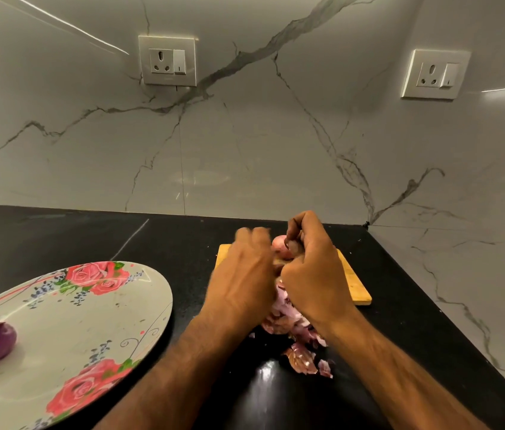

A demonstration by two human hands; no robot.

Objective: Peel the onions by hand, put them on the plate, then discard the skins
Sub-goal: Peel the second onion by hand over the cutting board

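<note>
Just above the wooden cutting board (357,285), the right hand (314,276) pinches a pale pink onion (279,244). Blur hides how the left hand (241,276) grips.

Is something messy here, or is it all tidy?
A bit messy: pink onion skins lie scattered past the edge of the wooden cutting board, heaped on the black counter. Nothing else looks broken or tipped.

Black counter (58,240) bears plate (96,308), wooden board (357,285), onion skins (301,359).
</note>
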